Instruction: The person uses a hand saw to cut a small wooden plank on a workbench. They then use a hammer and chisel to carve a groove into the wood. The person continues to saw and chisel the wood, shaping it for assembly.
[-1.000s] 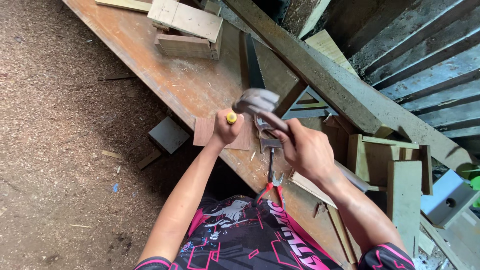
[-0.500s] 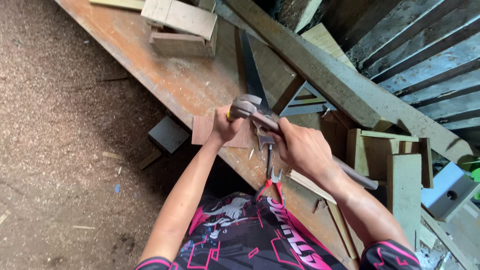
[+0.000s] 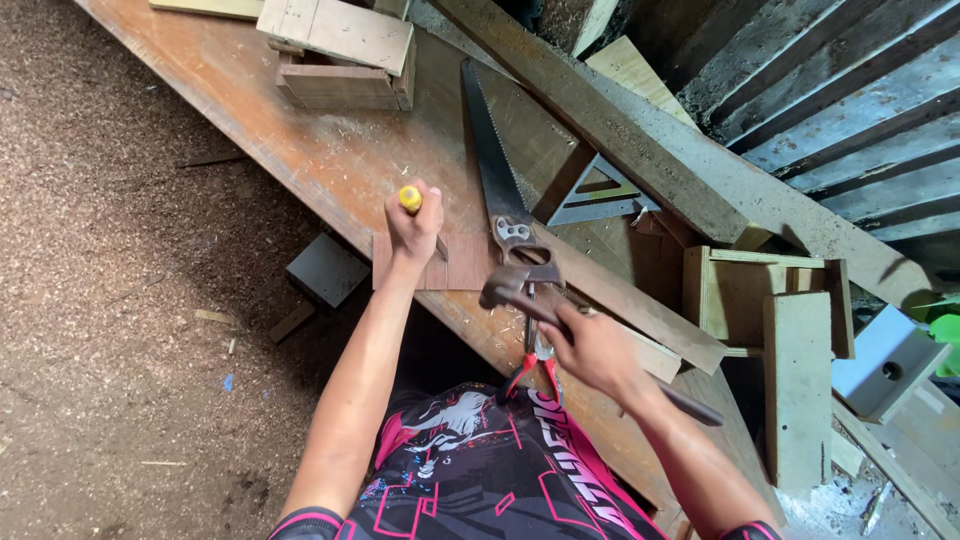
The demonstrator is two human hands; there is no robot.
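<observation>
Across the wooden workbench, the left hand is gripping a yellow-handled chisel upright on a small board, while the right hand is clasping a hammer beside the handsaw.

yellow-capped tool, reddish-brown wood piece, grey hammer head, red-handled pliers, black shirt with pink line pattern, rusty-brown workbench, dark saw
</observation>
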